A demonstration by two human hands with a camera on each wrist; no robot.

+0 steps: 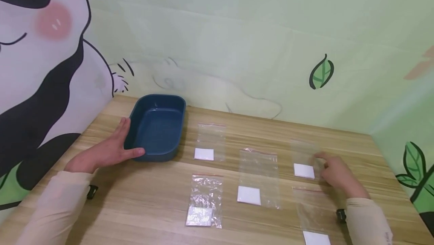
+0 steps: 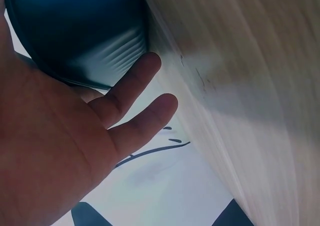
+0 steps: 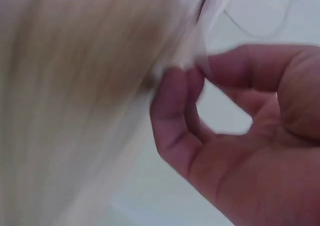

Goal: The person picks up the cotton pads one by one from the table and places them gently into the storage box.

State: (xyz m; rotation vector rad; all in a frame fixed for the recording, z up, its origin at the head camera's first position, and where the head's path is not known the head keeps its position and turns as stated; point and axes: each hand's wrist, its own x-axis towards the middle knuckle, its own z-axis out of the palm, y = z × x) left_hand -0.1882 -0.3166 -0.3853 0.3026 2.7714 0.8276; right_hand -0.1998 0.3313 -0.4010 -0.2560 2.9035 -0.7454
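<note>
My left hand [image 1: 105, 151] rests along the left side of a dark blue rectangular tub [image 1: 157, 157], its fingers spread and its thumb at the near corner. The left wrist view shows two straight fingers [image 2: 145, 118] beside the tub's ribbed wall [image 2: 120, 55]. Farther right, my right hand [image 1: 340, 173] pinches the right edge of a clear zip bag [image 1: 301, 150] with a white rectangle in its lower left part. A close view of that right hand [image 3: 225, 116] has thumb and fingertips together on a sliver of clear film.
Several similar clear zip bags lie flat on the wooden table [image 1: 142, 203]: one at the back [image 1: 211, 136], one in the middle [image 1: 259, 169], one in front [image 1: 207, 190], one at the near right [image 1: 308, 211]. A printed cloth wall [image 1: 203, 41] stands behind the table.
</note>
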